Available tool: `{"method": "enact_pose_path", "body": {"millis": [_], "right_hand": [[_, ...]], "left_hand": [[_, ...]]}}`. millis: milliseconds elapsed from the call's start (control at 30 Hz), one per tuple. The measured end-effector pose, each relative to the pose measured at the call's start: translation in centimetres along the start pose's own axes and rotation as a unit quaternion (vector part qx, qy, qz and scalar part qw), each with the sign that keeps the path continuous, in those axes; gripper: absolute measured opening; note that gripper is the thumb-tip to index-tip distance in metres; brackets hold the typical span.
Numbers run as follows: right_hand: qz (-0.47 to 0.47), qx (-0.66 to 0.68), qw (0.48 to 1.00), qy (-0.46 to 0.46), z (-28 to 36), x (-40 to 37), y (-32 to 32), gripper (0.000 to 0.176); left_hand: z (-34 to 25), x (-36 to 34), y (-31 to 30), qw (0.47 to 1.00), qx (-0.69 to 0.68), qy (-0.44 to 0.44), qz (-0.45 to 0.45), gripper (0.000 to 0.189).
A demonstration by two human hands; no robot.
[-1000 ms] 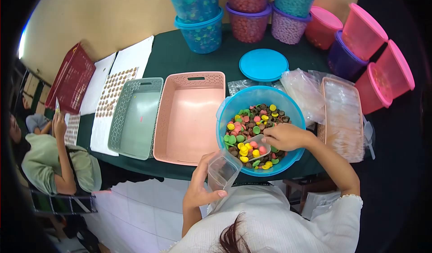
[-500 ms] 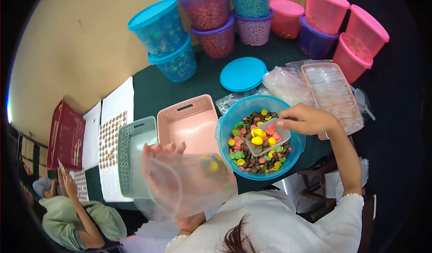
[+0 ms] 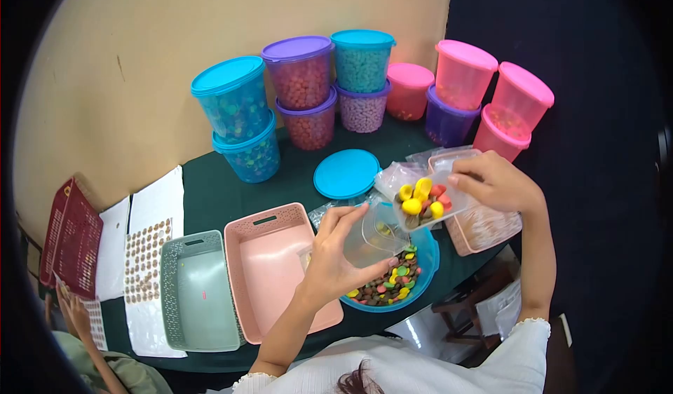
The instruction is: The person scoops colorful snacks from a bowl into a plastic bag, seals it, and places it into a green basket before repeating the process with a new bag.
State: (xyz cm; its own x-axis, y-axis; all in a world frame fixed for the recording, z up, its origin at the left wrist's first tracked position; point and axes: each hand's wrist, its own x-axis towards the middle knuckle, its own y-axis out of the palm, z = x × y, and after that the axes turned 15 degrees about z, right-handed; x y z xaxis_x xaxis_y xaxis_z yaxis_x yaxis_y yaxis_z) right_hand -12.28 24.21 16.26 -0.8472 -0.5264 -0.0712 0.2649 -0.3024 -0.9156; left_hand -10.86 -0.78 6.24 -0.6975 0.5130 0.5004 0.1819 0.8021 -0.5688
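My left hand [image 3: 329,257] grips a clear plastic pouch [image 3: 373,238] in front of me, thumb on one side and fingers on the other. Held tilted by my right hand [image 3: 499,184], a clear plastic scoop [image 3: 456,201] carries yellow, pink and brown candy pieces [image 3: 419,199]. The scoop's lower edge overlaps the pouch's top end in this view. Beneath both stands a blue tub [image 3: 432,257] of brown, green, pink and yellow candy pieces [image 3: 392,282], partly hidden by the pouch and scoop.
A pink basket [image 3: 263,275] and a grey-green basket [image 3: 200,289] stand left of the tub. Behind lies a blue lid [image 3: 346,174]; lidded tubs [image 3: 300,78] are stacked along the wall. A basket of clear packets [image 3: 491,227] is right. Another person's hand [image 3: 78,317] shows at far left.
My right hand has raised the loaded scoop out of the tub. The pouch in my left hand has come rightward, over the tub and up to the scoop. The camera view has shifted.
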Motion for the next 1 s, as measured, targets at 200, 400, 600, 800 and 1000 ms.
{"method": "enact_pose_path", "body": {"millis": [200, 400, 600, 800, 1000], "right_hand": [[0.081, -0.298, 0.949, -0.063, 5.4, 2.5, 1.6, 0.013], [0.004, -0.425, 0.883, -0.200, 7.5, 3.4, 4.3, 0.011], [0.169, -0.457, 0.864, -0.126, 5.2, 5.0, 5.8, 0.007], [0.460, -0.425, 0.780, 0.005, 1.3, 8.6, 12.9, 0.020], [0.535, -0.237, 0.810, -0.035, -2.0, 10.8, 15.6, 0.032]], "left_hand": [[-1.4, -0.7, 0.8, 0.995, 0.028, -0.075, 0.066, 0.073], [-2.7, -4.0, 1.2, 0.978, 0.005, -0.208, 0.021, 0.073], [-2.5, -10.3, 3.0, 0.968, -0.004, -0.250, -0.011, 0.077], [-3.2, -13.2, 6.1, 0.959, -0.077, -0.270, -0.023, 0.077], [-2.5, -13.0, 6.0, 0.970, -0.067, -0.235, 0.000, 0.073]]}}
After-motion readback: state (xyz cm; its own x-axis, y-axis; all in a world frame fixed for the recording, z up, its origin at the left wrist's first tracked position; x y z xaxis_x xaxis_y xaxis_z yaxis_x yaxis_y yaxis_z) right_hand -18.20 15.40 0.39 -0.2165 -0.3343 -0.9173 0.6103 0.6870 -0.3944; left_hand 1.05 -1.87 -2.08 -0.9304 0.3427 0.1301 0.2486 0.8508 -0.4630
